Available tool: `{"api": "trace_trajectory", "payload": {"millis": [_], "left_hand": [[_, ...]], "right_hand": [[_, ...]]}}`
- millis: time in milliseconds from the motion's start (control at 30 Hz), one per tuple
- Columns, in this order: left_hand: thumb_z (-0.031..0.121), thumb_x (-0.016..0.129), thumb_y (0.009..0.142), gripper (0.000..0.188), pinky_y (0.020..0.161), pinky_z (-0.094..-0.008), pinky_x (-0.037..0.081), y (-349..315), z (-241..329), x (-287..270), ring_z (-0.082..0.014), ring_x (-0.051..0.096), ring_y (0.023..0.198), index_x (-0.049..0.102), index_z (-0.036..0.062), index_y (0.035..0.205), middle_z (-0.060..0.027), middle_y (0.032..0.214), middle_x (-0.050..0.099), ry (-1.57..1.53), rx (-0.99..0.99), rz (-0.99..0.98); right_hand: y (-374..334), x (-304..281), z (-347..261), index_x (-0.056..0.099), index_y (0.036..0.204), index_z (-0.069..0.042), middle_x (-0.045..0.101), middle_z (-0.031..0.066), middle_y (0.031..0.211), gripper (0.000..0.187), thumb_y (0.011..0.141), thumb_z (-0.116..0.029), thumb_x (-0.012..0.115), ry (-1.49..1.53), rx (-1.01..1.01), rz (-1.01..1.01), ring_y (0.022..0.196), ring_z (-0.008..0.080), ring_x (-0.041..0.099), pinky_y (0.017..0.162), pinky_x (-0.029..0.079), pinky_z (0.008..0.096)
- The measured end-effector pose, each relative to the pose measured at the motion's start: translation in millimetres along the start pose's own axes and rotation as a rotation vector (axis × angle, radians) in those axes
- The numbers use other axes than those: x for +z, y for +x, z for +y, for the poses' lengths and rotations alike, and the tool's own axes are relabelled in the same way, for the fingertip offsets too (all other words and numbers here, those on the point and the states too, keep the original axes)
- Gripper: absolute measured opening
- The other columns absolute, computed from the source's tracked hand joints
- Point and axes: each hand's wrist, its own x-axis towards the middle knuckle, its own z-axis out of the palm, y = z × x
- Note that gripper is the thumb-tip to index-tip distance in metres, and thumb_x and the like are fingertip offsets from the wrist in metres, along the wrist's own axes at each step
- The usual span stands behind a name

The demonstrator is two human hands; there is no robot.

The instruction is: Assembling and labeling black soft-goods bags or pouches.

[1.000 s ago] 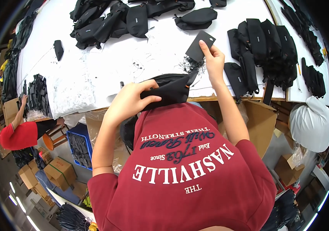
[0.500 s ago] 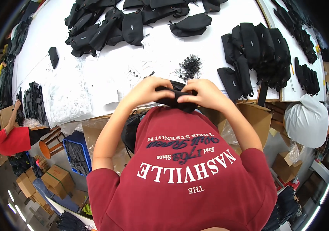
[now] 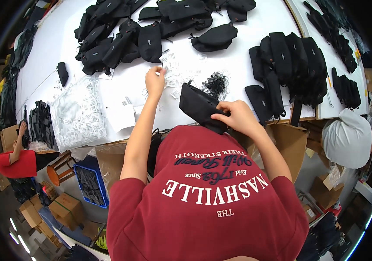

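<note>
My right hand [image 3: 238,116] grips the near right edge of a black fabric pouch [image 3: 200,106], thumb and fingers closed on it. The pouch lies tilted over the table's near edge, in front of my shirt. My left hand [image 3: 155,81] reaches out over the table, its fingers closed in a pinch beside a scatter of small white tags [image 3: 174,71]. What that pinch holds, if anything, is too small to make out. Just beyond the pouch sits a tangled heap of thin black cords [image 3: 215,85].
Black pouches [image 3: 151,41] are piled at the back, and more [image 3: 284,58] stand at the right. A clear bag of white tags [image 3: 79,115] lies at the left. Cardboard boxes [image 3: 288,141] stand below the table. A person in red [image 3: 17,163] works at the far left.
My left hand has left the pouch and moved forward to the white tags. My right hand keeps hold of the pouch, which now lies more open to view and tilted.
</note>
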Motion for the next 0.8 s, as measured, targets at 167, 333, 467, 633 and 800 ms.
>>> {"api": "trace_trajectory", "payload": {"millis": [167, 333, 467, 633, 800], "left_hand": [[0.021, 0.069, 0.078, 0.016, 0.08, -0.0348, 0.041, -58.0, 122.6, -81.9, -0.0236, 0.056, 0.091, 0.067, 0.0072, 0.087, -0.0064, 0.093, 0.063, -0.411, 0.431, -0.188], [0.032, 0.071, 0.078, 0.042, 0.096, -0.0377, 0.033, -76.5, 128.6, -108.3, -0.0256, 0.044, 0.115, 0.061, 0.0127, 0.114, -0.01, 0.124, 0.049, -0.292, 0.449, -0.123], [0.022, 0.069, 0.083, 0.04, 0.093, -0.0321, 0.043, -77.1, 107.1, -117.3, -0.0188, 0.057, 0.102, 0.054, 0.0025, 0.115, -0.0096, 0.106, 0.062, -1.147, -0.05, -0.53], [0.015, 0.067, 0.084, 0.028, 0.081, -0.0265, 0.05, -83.0, 125.0, -131.8, -0.015, 0.062, 0.089, 0.054, 0.004, 0.106, -0.0094, 0.097, 0.065, -1.393, 0.02, -0.447], [0.02, 0.064, 0.087, 0.029, 0.076, -0.0224, 0.048, -83.3, 137.0, -138.4, -0.0101, 0.059, 0.083, 0.055, 0.0031, 0.109, -0.002, 0.09, 0.061, -1.372, -0.034, -0.378]], "right_hand": [[0.1, -6.5, -15.7, 0.065, 0.081, -0.006, 0.065, 0.0071, 0.073, 0.02, 0.076, -0.025, 0.069, -0.242, -0.306, 0.22, 0.066, 0.0271, 0.063, 0.057, 0.048, 0.0355], [-1.1, -18.8, -42.6, 0.065, 0.077, -0.008, 0.055, 0.0019, 0.076, 0.014, 0.074, -0.02, 0.07, -0.344, -0.417, 0.339, 0.055, 0.0219, 0.057, 0.05, 0.045, 0.0315], [-10.3, -18.9, -62.2, 0.064, 0.075, -0.007, 0.053, 0.0023, 0.072, 0.014, 0.074, -0.02, 0.071, -0.314, -0.515, 0.4, 0.052, 0.0217, 0.055, 0.048, 0.043, 0.0315], [-26.2, 4.7, -59.7, 0.053, 0.066, -0.001, 0.045, -0.0007, 0.06, 0.025, 0.086, -0.012, 0.063, 0.332, -0.165, 0.665, 0.051, 0.006, 0.04, 0.046, 0.03, 0.0233], [-32.2, -1.7, -44.0, 0.052, 0.062, 0.001, 0.05, 0.0051, 0.061, 0.03, 0.088, -0.013, 0.057, 0.332, -0.305, 0.559, 0.056, 0.0121, 0.045, 0.053, 0.034, 0.0262]]}}
